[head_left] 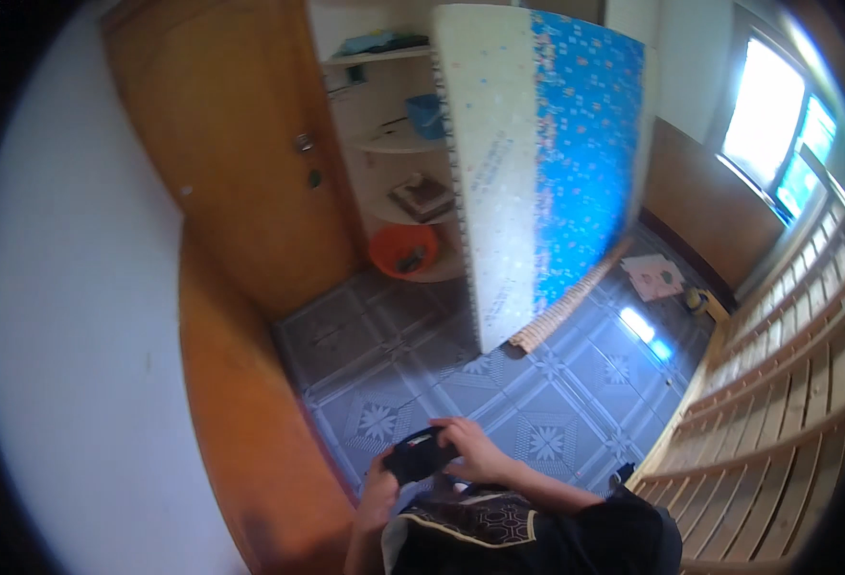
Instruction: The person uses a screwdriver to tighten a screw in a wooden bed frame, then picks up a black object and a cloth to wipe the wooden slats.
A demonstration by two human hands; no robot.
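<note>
Just in front of my body I hold a small black handheld object [417, 460], phone-like in shape, with a pale patch along its upper edge; its exact kind cannot be made out. My left hand [378, 491] is closed on its left end, the fingers partly hidden. At the other end, my right hand [472, 452] grips it, with fingers bent over the top edge. Both hands are above the tiled floor [547, 441].
A blue-and-white mattress [499, 172] stands upright on a rolled mat [561, 311]. Behind it are corner shelves [384, 144] and an orange basin [401, 251]. A wooden door [240, 144] is at left. Slatted wooden bed frames [758, 412] lean at right, near a pink sheet [652, 276].
</note>
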